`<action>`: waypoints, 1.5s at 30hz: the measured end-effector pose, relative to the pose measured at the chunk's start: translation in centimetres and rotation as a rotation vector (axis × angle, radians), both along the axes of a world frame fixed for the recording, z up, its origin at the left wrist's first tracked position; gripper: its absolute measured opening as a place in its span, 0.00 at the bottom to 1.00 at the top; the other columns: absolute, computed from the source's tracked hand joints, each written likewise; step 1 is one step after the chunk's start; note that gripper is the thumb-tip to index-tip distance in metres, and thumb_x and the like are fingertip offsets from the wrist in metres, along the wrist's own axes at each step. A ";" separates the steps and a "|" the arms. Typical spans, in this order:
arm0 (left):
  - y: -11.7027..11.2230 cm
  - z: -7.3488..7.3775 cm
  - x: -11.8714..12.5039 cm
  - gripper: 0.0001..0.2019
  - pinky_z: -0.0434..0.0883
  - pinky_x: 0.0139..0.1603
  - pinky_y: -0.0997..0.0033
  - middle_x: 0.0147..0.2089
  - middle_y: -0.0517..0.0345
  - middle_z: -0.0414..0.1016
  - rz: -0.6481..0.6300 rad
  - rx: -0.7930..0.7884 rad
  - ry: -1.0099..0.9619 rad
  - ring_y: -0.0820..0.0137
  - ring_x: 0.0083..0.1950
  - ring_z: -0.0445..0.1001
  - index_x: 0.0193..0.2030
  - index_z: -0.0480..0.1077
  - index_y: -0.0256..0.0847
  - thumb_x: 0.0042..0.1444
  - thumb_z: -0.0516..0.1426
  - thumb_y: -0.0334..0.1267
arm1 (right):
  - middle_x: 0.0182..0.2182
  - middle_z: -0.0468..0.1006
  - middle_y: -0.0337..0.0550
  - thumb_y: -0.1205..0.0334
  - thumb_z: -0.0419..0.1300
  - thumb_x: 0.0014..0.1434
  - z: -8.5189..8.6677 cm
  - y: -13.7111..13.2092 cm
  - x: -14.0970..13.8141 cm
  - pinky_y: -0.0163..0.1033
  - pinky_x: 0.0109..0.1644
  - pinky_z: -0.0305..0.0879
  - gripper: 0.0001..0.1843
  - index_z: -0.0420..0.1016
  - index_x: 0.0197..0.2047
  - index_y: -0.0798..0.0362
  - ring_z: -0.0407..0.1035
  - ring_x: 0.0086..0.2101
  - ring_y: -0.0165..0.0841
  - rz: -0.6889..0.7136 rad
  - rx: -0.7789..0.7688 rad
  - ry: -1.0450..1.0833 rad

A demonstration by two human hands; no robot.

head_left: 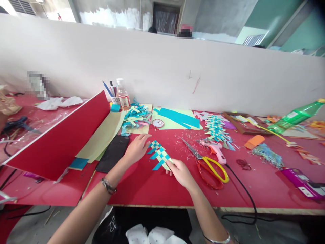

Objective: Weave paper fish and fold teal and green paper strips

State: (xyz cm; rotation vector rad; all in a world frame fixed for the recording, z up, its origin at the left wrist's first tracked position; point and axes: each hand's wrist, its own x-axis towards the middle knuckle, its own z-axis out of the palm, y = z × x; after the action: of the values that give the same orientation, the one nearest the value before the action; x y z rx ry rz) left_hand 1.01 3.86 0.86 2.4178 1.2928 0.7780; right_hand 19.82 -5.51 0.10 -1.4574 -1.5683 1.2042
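Observation:
A woven paper piece (159, 153) in blue and pale green checks, with loose strip ends at its left side, is held a little above the red table. My right hand (179, 169) pinches its lower right end between thumb and fingers. My left hand (137, 148) is beside the far left end of the weave, fingers stretched out and holding nothing that I can see. Right of my hands lie scissors (215, 166) with yellow and red handles, blades apart, and a pink glue gun (215, 149).
Behind are a pile of paper strips (135, 118), blue paper sheets (177, 118) and a finished-looking woven strip (215, 127). A black phone (113, 154) and a red board (66, 139) stand left. A green bottle (296, 117) leans and a purple power strip (304, 183) lies right.

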 end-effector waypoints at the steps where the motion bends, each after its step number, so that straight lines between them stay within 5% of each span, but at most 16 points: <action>1: 0.9 -0.6 0.2 0.19 0.60 0.52 0.60 0.55 0.45 0.60 -0.005 0.013 0.006 0.61 0.56 0.58 0.54 0.59 0.36 0.56 0.44 0.36 | 0.20 0.70 0.38 0.46 0.44 0.56 -0.1 0.1 0.1 0.31 0.26 0.57 0.23 0.66 0.25 0.56 0.63 0.21 0.27 0.014 -0.013 -0.024; 5: 2.9 -2.6 0.8 0.24 0.59 0.55 0.62 0.60 0.51 0.53 -0.172 0.033 0.082 0.64 0.59 0.55 0.56 0.58 0.43 0.52 0.43 0.25 | 0.16 0.69 0.38 0.44 0.41 0.56 -0.2 1.0 0.4 0.30 0.24 0.56 0.27 0.68 0.24 0.56 0.61 0.17 0.25 0.127 -0.108 -0.182; 8: 2.7 -3.4 0.9 0.24 0.60 0.54 0.63 0.58 0.53 0.57 -0.303 0.040 0.178 0.66 0.56 0.59 0.52 0.63 0.45 0.51 0.43 0.22 | 0.14 0.67 0.38 0.43 0.43 0.55 0.0 1.6 0.5 0.31 0.24 0.56 0.26 0.68 0.25 0.55 0.61 0.17 0.27 0.154 -0.144 -0.291; 14: 1.3 -3.3 0.1 0.17 0.61 0.50 0.61 0.51 0.49 0.64 -0.267 0.048 0.187 0.64 0.51 0.62 0.51 0.64 0.42 0.57 0.45 0.34 | 0.34 0.70 0.48 0.51 0.52 0.53 -1.1 0.1 -0.2 0.39 0.38 0.61 0.20 0.62 0.45 0.54 0.65 0.38 0.38 -0.200 0.364 -0.640; 18: 1.1 -3.2 -0.3 0.16 0.61 0.49 0.64 0.49 0.50 0.65 -0.287 0.026 0.143 0.66 0.48 0.63 0.50 0.65 0.43 0.57 0.46 0.38 | 0.43 0.65 0.48 0.56 0.51 0.55 -2.0 -0.8 -0.2 0.45 0.47 0.59 0.18 0.62 0.49 0.50 0.60 0.45 0.39 -0.096 0.444 -0.615; 33: 0.2 -2.9 -0.4 0.14 0.61 0.46 0.67 0.45 0.52 0.64 -0.300 0.010 0.120 0.67 0.45 0.63 0.48 0.66 0.43 0.56 0.48 0.38 | 0.40 0.62 0.43 0.65 0.48 0.57 -1.3 0.8 0.1 0.38 0.47 0.61 0.14 0.71 0.44 0.49 0.62 0.42 0.31 0.076 0.342 -0.358; 45: 0.3 -2.9 -0.5 0.13 0.62 0.46 0.66 0.45 0.52 0.64 -0.297 0.030 0.152 0.67 0.45 0.63 0.46 0.67 0.44 0.56 0.48 0.37 | 0.41 0.68 0.42 0.66 0.47 0.59 -1.6 1.5 0.5 0.42 0.47 0.62 0.14 0.72 0.40 0.46 0.61 0.44 0.33 0.217 0.471 -0.392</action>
State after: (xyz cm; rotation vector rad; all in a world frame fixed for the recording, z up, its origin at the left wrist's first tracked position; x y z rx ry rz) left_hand 0.52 4.15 -2.08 2.6528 0.9416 0.5444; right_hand 20.34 -3.98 -1.49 -1.2764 -2.1450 0.6068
